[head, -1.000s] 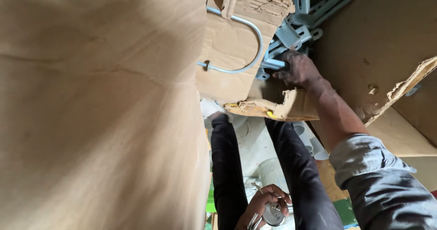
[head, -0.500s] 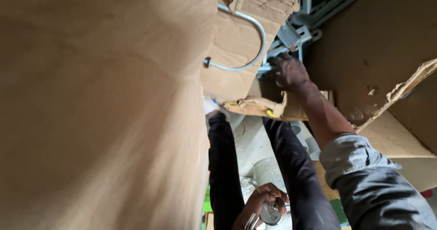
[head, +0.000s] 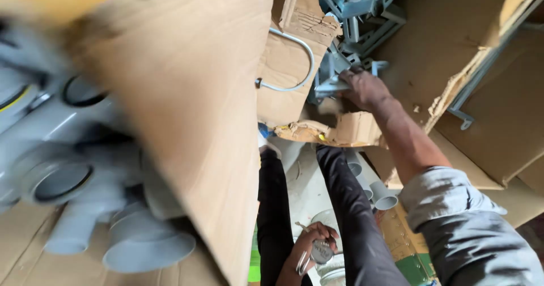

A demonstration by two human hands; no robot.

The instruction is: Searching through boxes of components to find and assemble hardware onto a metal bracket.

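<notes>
Reaching into the cardboard box (head: 453, 48), the right hand (head: 362, 88) curls its fingers around 1 metal bracket (head: 331, 85) at the pile's near edge. Lifting straight up should free it cleanly. Lower down, the left hand (head: 309, 252) pinches small metal pieces (head: 322, 252).

Grey metal bracket (head: 330, 85) among piled brackets in cardboard box, gripped

Right hand (head: 365, 88) among grey metal brackets (head: 362, 8)
</notes>
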